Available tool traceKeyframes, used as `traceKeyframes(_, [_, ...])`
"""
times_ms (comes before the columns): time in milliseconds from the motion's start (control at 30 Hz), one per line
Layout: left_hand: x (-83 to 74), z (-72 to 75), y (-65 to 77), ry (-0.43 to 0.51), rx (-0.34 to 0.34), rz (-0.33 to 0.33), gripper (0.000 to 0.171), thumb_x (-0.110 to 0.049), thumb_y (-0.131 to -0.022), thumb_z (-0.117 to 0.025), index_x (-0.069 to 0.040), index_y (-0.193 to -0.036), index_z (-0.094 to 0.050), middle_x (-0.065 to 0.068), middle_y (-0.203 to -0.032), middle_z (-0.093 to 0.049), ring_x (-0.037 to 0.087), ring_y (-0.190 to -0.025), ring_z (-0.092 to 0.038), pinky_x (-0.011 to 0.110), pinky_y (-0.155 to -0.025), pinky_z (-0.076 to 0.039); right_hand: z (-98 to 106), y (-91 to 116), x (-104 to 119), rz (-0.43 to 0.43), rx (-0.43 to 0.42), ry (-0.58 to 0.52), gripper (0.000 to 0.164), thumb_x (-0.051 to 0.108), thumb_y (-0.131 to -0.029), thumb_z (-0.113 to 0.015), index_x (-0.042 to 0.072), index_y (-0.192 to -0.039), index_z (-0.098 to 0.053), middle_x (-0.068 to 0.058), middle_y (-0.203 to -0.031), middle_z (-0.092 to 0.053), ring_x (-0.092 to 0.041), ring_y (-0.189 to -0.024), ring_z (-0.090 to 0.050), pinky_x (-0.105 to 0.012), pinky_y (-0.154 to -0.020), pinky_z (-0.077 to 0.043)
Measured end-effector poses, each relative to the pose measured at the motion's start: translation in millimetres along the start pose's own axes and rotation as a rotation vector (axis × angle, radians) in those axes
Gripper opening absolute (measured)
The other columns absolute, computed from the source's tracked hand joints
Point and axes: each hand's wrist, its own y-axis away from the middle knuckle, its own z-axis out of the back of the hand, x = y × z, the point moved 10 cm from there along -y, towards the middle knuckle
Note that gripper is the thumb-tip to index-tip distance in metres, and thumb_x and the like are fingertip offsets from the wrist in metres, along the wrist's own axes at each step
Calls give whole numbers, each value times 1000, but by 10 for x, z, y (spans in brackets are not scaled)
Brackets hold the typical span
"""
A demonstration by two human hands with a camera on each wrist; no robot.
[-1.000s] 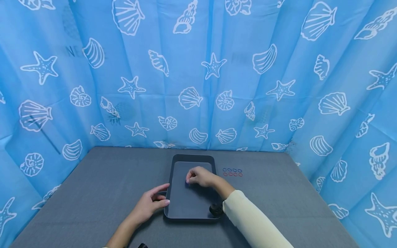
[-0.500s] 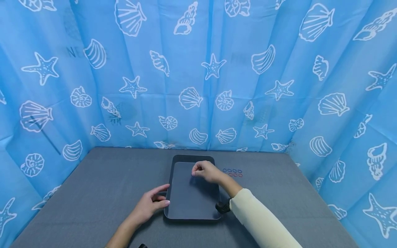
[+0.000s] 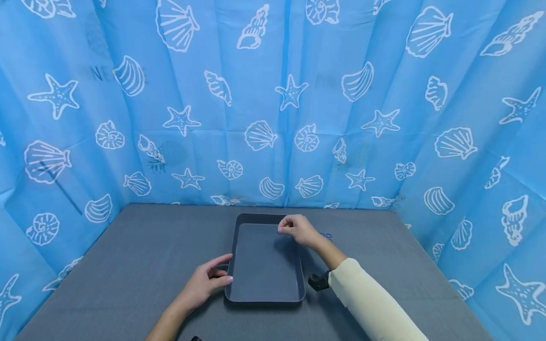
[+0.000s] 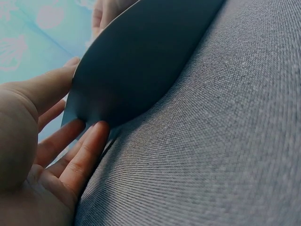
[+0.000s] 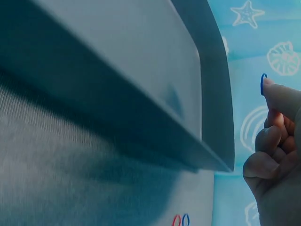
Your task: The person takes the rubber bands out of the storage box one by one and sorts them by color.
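My right hand (image 3: 299, 230) is over the far right part of the dark grey tray (image 3: 264, 265), thumb and fingertips together. In the right wrist view, they pinch a thin blue ring (image 5: 263, 84), held upright above the rim. My left hand (image 3: 206, 282) holds the tray's left side. From the left wrist view, the thumb meets the rim and other fingers (image 4: 89, 146) touch the outer wall. Beyond the tray's right side, blue rings (image 3: 328, 235) lie on the table, partly hidden by my right wrist. A red ring (image 5: 176, 220) lies there too.
The grey cloth-covered table (image 3: 170, 237) extends around the tray on all sides. A blue curtain (image 3: 273, 118) with white shell and starfish prints stands behind it and along both sides. A black band (image 3: 319, 281) shows at my right wrist.
My right hand has moved from the tray's middle toward its far right corner, so its wrist now covers most of the rings on the table. My left hand has stayed at the rim.
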Motion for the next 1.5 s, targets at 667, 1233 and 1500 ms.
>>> traceKeyframes(667, [-20, -2, 0, 15, 4, -6, 60, -20, -89, -73, -11, -143, -49, 16, -137, -49, 23, -99, -58, 37, -77, -50, 345, 218, -502, -68, -105, 81, 8, 6, -90, -67, 4, -83, -68, -2, -70, -58, -14, -61, -47, -30, -58, -41])
traceKeyframes(1233, [-5, 14, 5, 4, -8, -2, 60, -20, -88, -73, -12, -143, -49, 16, -138, -49, 22, -99, -58, 38, -78, -51, 625, 433, -906, -180, -232, 111, 8, 6, -90, -68, 3, -83, -68, -2, -71, -59, -15, -61, -49, -29, -56, -40])
traceKeyframes(1500, [0, 7, 8, -11, -12, 14, 59, -21, -88, -73, -13, -142, -50, 16, -137, -50, 22, -98, -58, 37, -77, -51, 740, 511, -1082, -190, -283, 126, 8, 4, -90, -68, 1, -82, -67, -2, -70, -59, -14, -61, -48, -29, -57, -40])
